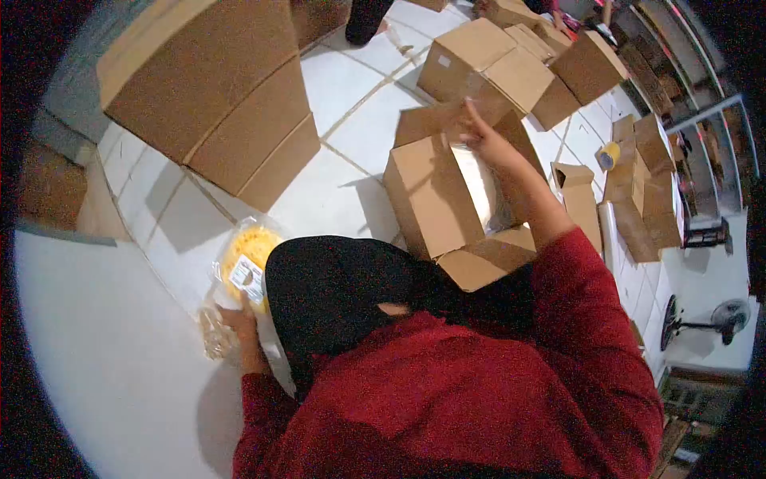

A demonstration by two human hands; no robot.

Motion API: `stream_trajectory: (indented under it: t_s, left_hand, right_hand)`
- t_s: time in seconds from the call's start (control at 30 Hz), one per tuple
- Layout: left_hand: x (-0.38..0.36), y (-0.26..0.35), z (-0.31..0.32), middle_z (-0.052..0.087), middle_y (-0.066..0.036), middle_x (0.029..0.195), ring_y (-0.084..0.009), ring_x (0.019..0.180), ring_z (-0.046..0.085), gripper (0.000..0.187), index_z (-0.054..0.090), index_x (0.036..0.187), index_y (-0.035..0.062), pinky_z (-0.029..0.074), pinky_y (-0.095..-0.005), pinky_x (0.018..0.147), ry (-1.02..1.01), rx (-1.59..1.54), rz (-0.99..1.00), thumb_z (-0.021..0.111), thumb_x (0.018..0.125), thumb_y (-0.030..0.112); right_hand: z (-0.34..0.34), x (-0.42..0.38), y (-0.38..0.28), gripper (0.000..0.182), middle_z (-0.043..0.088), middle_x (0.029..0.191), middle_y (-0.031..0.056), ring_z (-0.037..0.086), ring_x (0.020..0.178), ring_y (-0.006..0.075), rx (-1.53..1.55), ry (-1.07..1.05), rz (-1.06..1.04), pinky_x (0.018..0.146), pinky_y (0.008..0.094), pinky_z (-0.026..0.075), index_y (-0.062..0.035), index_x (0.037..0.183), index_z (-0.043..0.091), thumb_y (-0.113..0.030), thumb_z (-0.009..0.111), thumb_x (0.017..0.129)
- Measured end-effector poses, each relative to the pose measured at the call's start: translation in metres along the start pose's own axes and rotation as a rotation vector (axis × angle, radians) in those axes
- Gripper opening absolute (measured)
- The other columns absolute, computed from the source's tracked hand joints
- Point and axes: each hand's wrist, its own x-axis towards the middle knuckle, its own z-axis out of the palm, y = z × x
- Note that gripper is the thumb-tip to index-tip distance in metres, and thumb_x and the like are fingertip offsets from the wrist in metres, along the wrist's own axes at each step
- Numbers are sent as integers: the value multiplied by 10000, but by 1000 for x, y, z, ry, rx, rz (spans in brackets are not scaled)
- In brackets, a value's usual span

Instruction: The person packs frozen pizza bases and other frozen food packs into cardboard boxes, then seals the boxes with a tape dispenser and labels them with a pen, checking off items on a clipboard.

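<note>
Beside my knee on the left lies a clear plastic packet [251, 251] of something round, flat and yellow, with a white label. My left hand [242, 321] is closed at its lower edge, thumb against the plastic. Crumpled clear plastic [217, 331] shows next to those fingers. In front of me stands an open cardboard box [435, 195], its flaps folded out. Pale contents in clear plastic [481, 188] show inside it. My right hand [476, 132] reaches over the far side of this box, fingers apart and slightly blurred, with nothing visible in them.
A tall cardboard box [215, 88] stands at the upper left. More boxes [487, 64] are on the tiled floor [351, 88] ahead. At right are an open box [642, 188], a yellow tape roll [610, 155] and a fan [726, 319]. Another person's leg [367, 20] shows at the top.
</note>
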Motion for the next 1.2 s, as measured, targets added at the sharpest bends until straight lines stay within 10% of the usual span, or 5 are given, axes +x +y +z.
stream_trajectory:
  t_s: [0.13, 0.37, 0.63, 0.83, 1.2]
  left_hand:
    - [4, -20, 34, 275, -308, 1212, -370, 1128, 308, 1051, 100, 1212, -145, 247, -382, 953, -276, -276, -199, 656, 594, 498]
    - [-22, 15, -53, 497, -54, 635, -113, 460, 392, 462, 566, 842, -12, 269, -231, 395, -703, -580, -305, 651, 655, 402]
    - [10, -18, 4, 495, -81, 652, -186, 496, 461, 375, 520, 779, -37, 398, -322, 414, -406, -692, -240, 684, 649, 275]
    - [-16, 16, -48, 231, 47, 386, -90, 286, 177, 391, 525, 765, 126, 118, -213, 303, -671, -628, -482, 623, 644, 485]
    - [-6, 76, -110, 404, -195, 1153, -263, 1036, 414, 660, 311, 1179, -46, 316, -356, 885, -120, -497, 209, 655, 666, 188]
  right_hand:
    - [22, 35, 60, 815, 184, 736, -18, 243, 676, 118, 74, 52, -212, 703, 160, 254, -229, 1315, -31, 195, 300, 703]
    - [30, -48, 23, 339, 563, 933, 99, 552, 810, 206, 132, -79, 571, 635, 333, 463, -15, 1058, 473, -226, 513, 796]
    - [136, -89, -46, 746, 374, 1156, 232, 454, 988, 343, -571, -585, -60, 795, 365, 400, 33, 1129, 385, -428, 647, 605]
    - [160, -81, -31, 573, 288, 1227, 223, 395, 1046, 393, -870, -706, -82, 825, 436, 377, 10, 1108, 416, -307, 583, 662]
    - [60, -132, -47, 509, 449, 1164, 131, 413, 1087, 255, -223, -254, -40, 908, 326, 318, -49, 1125, 463, -321, 597, 715]
